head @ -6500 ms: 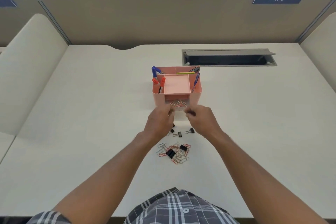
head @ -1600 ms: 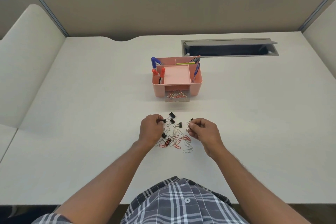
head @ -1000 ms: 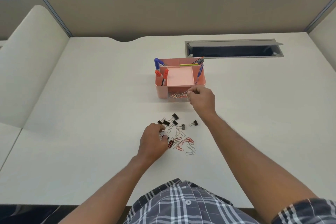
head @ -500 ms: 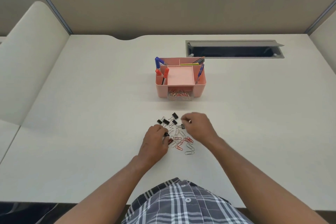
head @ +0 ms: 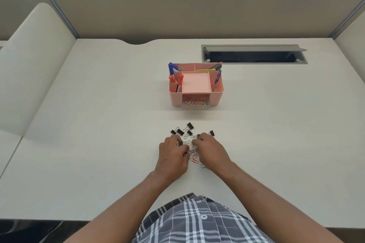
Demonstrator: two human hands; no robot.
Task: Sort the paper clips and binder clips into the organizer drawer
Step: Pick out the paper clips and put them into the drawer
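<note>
Both hands, left hand and right hand, curl fingers into the paper clips between them, exact grasp unclear, five black binder clips just beyond, the drawer farther ahead.

The one camera sits on my head, looking forward and steeply down over my chest at the desk. It faces the partition wall along the desk's far edge, with the near edge low in the view. My forearms reach in from below, close to the lens; there is no second view to share anything.
</note>
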